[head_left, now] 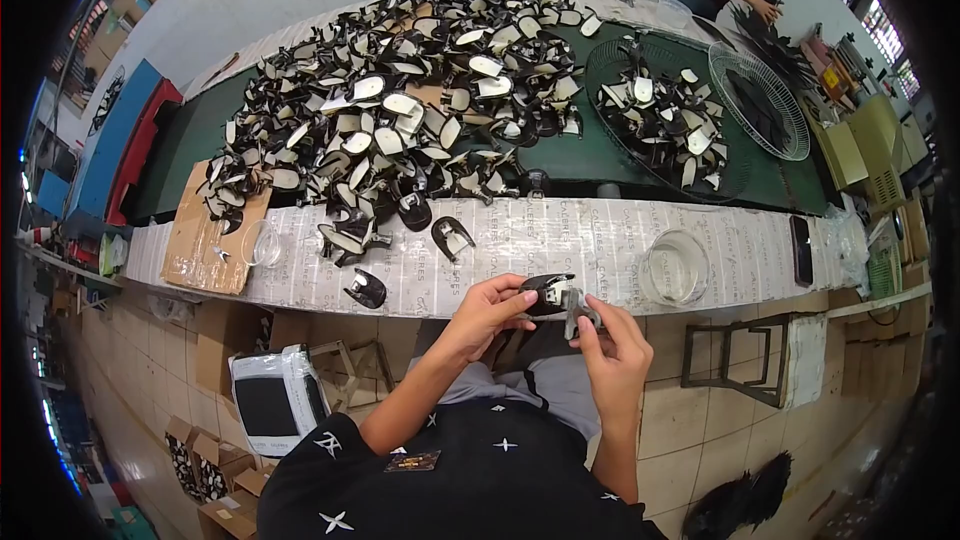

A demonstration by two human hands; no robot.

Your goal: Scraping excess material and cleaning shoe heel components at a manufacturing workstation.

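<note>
Shoe piece (551, 292) gripped btwn both hands, above table edge (600, 285).

Glossy black shoe piece (547, 292), clear glass bowl (676, 268), printed paper table cover (600, 240), brown cardboard sheet (205, 240).

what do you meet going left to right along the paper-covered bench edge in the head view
cardboard sheet → small clear dish → lone black piece → glass bowl → phone

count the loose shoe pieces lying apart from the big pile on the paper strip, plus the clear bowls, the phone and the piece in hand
Loose shoe pieces on the paper strip: 3
Clear bowls: 2
Phone: 1
Shoe piece held in left hand and right hand: 1
Total: 7
</note>
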